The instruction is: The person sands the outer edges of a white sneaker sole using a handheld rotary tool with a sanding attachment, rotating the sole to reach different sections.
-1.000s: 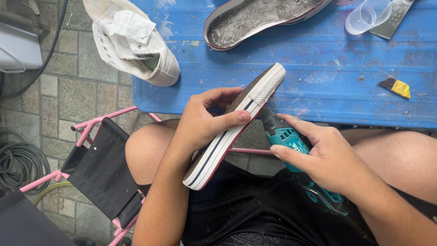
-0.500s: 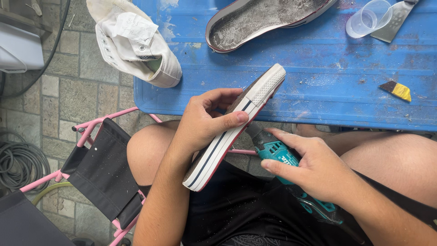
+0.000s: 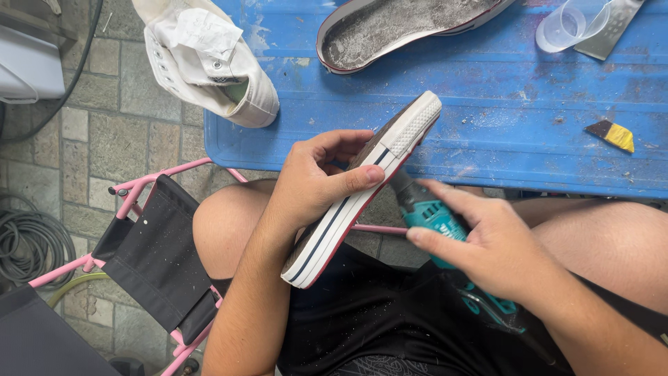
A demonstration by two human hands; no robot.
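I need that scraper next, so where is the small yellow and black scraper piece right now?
The small yellow and black scraper piece lies on the blue plastic table, far right in the head view, below the clear plastic cup and beyond the right hand.

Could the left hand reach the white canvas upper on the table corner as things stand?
Probably not freely. The left hand is wrapped around the sole, so it is occupied. The path itself looks open: the canvas upper lies on the blue table corner, up and to its left, with nothing between them.
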